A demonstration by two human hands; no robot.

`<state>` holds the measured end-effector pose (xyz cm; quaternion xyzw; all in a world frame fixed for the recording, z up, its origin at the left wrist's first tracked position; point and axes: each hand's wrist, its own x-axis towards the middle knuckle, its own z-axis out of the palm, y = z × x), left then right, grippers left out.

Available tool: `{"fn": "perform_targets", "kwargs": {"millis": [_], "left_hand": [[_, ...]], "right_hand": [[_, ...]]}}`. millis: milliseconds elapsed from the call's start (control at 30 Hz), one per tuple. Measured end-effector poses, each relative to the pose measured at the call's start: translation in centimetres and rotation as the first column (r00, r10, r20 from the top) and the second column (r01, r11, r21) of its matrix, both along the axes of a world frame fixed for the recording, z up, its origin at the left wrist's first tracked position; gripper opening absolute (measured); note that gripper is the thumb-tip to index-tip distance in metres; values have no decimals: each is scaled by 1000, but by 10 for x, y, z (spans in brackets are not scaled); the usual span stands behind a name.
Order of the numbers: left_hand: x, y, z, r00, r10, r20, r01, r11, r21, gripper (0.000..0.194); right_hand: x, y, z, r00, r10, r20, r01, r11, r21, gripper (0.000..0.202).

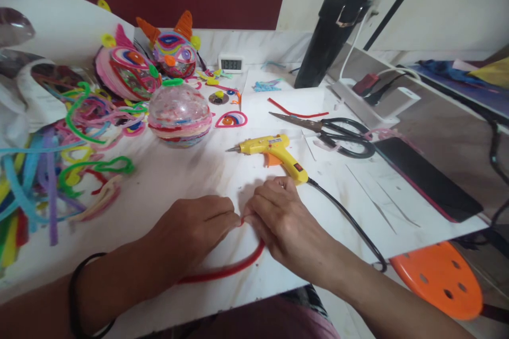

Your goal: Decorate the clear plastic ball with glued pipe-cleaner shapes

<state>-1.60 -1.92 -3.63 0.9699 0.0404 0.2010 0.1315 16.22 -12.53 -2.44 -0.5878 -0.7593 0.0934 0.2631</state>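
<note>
Both hands meet at the front middle of the white table. My left hand [199,225] is closed, pinching one part of a red pipe cleaner [234,269]. My right hand [280,217] is closed on the same pipe cleaner, its fingertips nearly touching the left ones. A short red bit shows between them, and the rest curves below both hands. Just beyond my right hand lies a yellow glue gun [274,151], nozzle pointing left. Behind it rest black-handled scissors [330,130] and another red strip [298,115]. A clear ball partly wrapped in coloured strips [181,114] stands farther left.
Loose coloured pipe cleaners [51,180] heap at the left. Two decorated balls [127,71] stand behind. A small clock [231,63], a black bottle [332,32], a power strip [374,103] and a phone [429,177] line the back and right. The glue gun's cord [350,217] runs rightward.
</note>
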Motion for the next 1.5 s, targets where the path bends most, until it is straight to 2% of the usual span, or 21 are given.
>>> {"fn": "perform_targets", "kwargs": {"millis": [133,400,733,800,900,1033,1233,1367,1500], "left_hand": [[0,0,0,999,-35,0,35,999,-30,28],[2,-4,3,998,52,-44,-52,999,13,34],[4,-8,0,995,70,-65,-73,996,-52,31],[4,-7,2,994,63,-86,-70,994,-85,30],[1,-3,7,990,70,-120,-94,973,-212,25],[-6,8,23,985,113,-128,-147,943,-300,20],[-18,20,47,953,176,-248,-240,936,-259,21],[-34,19,46,904,242,-353,-330,919,-216,16],[-47,11,38,879,284,-383,-377,906,-194,13]], "right_hand": [[1,2,-1,1000,2,4,-2,1000,10,20],[10,-4,3,988,18,-152,-28,998,-60,14],[8,-4,-1,979,-12,-201,11,1000,-3,16],[8,-5,-1,973,-19,-228,26,999,29,17],[8,-7,-1,968,-53,-247,70,996,59,16],[8,-9,2,968,-59,-243,74,996,55,16],[-3,-6,11,989,34,-142,-30,999,34,13],[-21,1,14,996,72,-59,-72,997,4,14],[-38,9,10,995,95,16,-94,995,-21,18]]}}
